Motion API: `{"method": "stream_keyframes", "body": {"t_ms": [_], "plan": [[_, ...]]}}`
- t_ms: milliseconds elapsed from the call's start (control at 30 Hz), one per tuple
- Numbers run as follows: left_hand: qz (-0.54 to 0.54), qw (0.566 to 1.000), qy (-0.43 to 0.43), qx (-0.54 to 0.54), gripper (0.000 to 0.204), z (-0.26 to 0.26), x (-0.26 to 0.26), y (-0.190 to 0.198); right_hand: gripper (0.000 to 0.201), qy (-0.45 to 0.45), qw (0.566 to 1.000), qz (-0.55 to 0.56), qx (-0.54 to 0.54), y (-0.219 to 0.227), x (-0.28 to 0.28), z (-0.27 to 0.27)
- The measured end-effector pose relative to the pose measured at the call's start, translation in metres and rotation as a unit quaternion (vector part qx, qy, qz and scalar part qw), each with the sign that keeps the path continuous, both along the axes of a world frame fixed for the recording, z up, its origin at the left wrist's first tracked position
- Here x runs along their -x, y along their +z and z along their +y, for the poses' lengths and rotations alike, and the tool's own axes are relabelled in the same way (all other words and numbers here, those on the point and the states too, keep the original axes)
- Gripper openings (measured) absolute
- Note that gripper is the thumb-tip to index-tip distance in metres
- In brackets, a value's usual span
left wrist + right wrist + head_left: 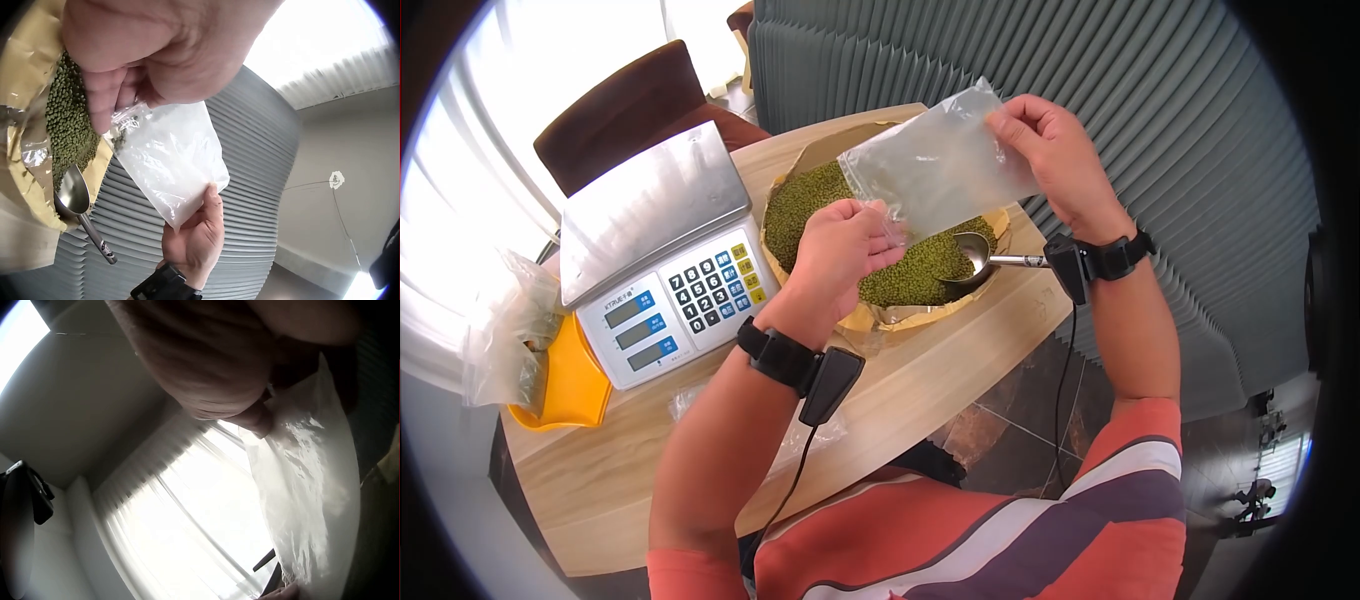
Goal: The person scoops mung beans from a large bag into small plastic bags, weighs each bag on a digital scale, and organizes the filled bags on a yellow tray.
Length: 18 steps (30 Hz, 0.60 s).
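Observation:
A clear plastic bag is stretched between both hands above a large sack of green mung beans. My left hand pinches its near left end, with the fingers curled. At the opposite end, the right hand grips the bag's edge between thumb and fingers. In the left wrist view the bag looks flat, with some green showing by the left fingers. A metal scoop lies in the beans, its handle reaching over the sack's right rim. The right wrist view shows the bag hanging below the right hand.
Left of the sack stands a white weighing scale with a steel platform. Beside it are a yellow tray and a plastic bag. More clear plastic lies on the wooden table. A brown chair stands behind.

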<state>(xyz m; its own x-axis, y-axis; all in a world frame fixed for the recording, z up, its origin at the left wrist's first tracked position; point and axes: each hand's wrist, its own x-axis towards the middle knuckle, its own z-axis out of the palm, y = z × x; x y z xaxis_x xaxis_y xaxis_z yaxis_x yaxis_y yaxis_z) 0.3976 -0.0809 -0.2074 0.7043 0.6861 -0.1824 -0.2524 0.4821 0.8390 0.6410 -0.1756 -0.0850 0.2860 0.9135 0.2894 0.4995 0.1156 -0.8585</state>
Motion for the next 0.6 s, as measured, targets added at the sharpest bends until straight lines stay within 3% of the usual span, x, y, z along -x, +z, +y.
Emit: {"method": "stream_keyframes", "body": {"t_ms": [67,133,233,600], "plan": [[0.027,1.0,-0.006,-0.007,0.019,-0.001,0.002,0.005,0.02,-0.005,1.0,-0.014,-0.017,0.008,0.003,-0.002],[0.06,0.996,0.056,-0.03,0.025,-0.003,0.003,0.009,0.022,-0.014,0.994,-0.096,-0.051,0.017,0.006,-0.005],[0.044,0.995,0.078,-0.038,0.029,-0.002,0.004,0.012,0.022,-0.01,0.983,-0.172,-0.056,0.022,0.006,-0.006],[0.044,0.997,0.062,-0.031,0.034,-0.006,0.004,0.01,0.021,-0.033,0.965,-0.258,-0.038,0.03,0.009,-0.007]]}}
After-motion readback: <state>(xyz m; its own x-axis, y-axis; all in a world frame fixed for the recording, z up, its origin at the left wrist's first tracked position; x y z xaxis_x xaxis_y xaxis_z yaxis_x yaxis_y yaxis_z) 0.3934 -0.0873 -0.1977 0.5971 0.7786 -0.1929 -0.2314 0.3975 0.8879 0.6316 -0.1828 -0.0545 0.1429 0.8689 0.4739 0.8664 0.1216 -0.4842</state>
